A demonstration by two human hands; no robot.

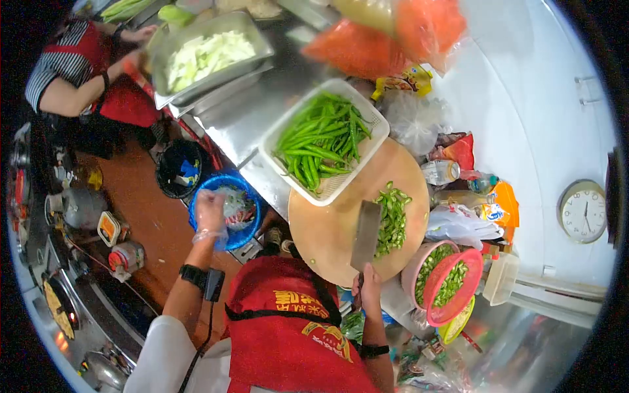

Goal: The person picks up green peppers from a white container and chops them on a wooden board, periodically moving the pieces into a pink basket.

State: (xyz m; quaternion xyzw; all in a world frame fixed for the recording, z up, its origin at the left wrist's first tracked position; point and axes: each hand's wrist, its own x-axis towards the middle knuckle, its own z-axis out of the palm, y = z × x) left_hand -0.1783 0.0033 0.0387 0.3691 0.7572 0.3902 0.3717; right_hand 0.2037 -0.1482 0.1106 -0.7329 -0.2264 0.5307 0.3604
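Observation:
My right hand (369, 287) grips the handle of a cleaver (366, 234), whose broad blade lies on the round wooden chopping board (321, 242). Against the blade's far side is a pile of cut green chilies (393, 226). My left hand (209, 211), with clear plastic around the wrist, is over a blue bucket (257, 219) at the board's left. Its fingers point down and are not clear enough to read. Whole green chilies (321, 141) fill a white basket (372, 116) overlapping the board's far edge.
A metal tray (261, 46) of pale sliced vegetable is at the far left, near another person (78, 78). Pink baskets (477, 265) with cut chilies stand right of the board. Bags and bottles line the wall. A black bin (171, 173) stands beyond the blue bucket.

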